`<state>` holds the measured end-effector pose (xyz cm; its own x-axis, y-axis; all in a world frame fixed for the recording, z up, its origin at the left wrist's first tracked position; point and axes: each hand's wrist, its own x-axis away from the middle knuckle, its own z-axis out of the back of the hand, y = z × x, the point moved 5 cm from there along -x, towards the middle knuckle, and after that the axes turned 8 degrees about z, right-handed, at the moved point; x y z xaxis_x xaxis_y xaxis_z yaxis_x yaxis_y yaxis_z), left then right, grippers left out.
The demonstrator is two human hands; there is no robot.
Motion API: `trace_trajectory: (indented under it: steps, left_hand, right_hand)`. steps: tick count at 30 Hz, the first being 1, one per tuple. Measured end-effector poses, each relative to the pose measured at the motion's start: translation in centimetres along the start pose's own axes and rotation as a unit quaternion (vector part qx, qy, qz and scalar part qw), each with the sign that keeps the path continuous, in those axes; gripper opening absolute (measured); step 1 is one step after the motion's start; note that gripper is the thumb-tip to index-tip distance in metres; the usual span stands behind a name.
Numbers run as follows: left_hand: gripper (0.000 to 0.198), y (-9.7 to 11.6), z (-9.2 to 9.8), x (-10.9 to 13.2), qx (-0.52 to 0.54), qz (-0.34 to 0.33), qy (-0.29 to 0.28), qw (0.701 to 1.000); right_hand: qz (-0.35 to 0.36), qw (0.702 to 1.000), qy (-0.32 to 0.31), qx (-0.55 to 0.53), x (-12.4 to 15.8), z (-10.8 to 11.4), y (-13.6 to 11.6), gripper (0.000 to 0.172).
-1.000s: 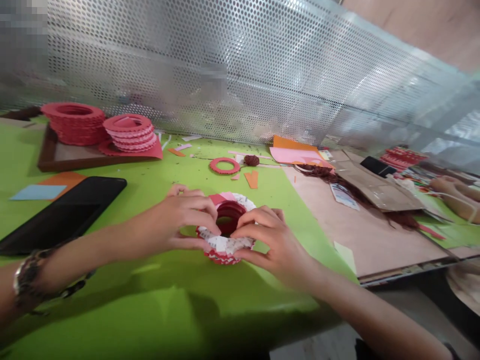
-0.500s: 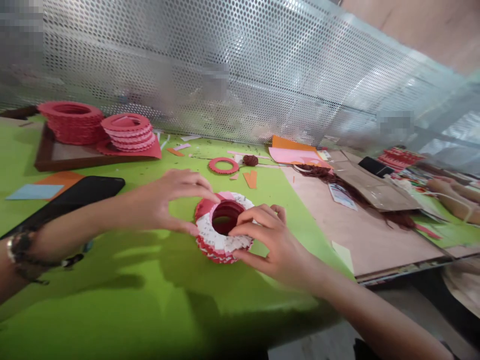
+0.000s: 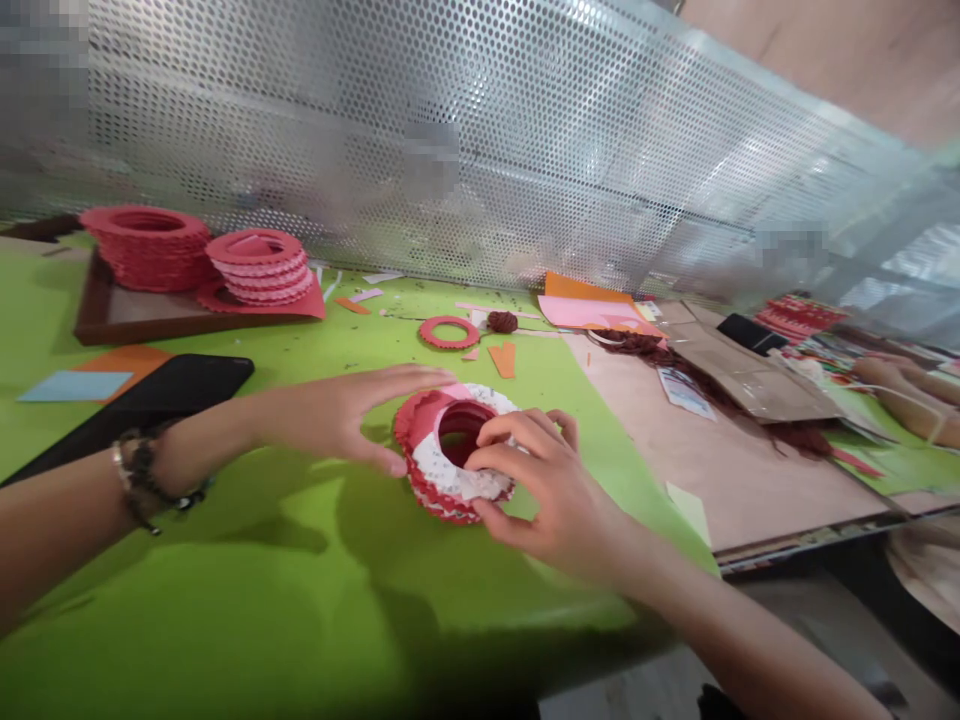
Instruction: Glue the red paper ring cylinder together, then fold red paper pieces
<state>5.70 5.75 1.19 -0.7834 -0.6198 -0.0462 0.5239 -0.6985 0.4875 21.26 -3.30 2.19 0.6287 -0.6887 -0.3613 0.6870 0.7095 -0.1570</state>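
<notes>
My left hand (image 3: 330, 415) arches, thumb and fingers apart, beside the paper-ring stack (image 3: 448, 483) on the green table (image 3: 247, 620), contact unclear. My right hand (image 3: 551, 490) pinches the stack's near-right rim. I seem to be evening layers; next calls for a light left grip.

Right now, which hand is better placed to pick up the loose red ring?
Probably the left hand: it is spread open beside the stack of paper rings, fingertips near the loose red ring. The right hand is pinching the stack's rim.
</notes>
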Motion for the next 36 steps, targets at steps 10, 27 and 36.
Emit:
trace_trajectory:
  steps: [10,27,36]
  left_hand:
    - [0.092,1.2,-2.9,-2.2,0.138,-0.014,-0.052,0.989]
    - [0.093,2.9,-3.5,-0.2,0.027,0.018,-0.003,0.999]
    - [0.089,2.6,-3.3,-0.3,0.003,0.033,-0.006,0.999]
  right_hand:
    - [-0.013,1.0,-0.026,-0.003,2.1,1.4,1.3,0.018]
    - [0.001,1.0,0.014,0.026,3.1,1.3,0.5,0.023]
    - [-0.017,0.998,0.062,-0.014,3.5,1.1,0.7,0.017]
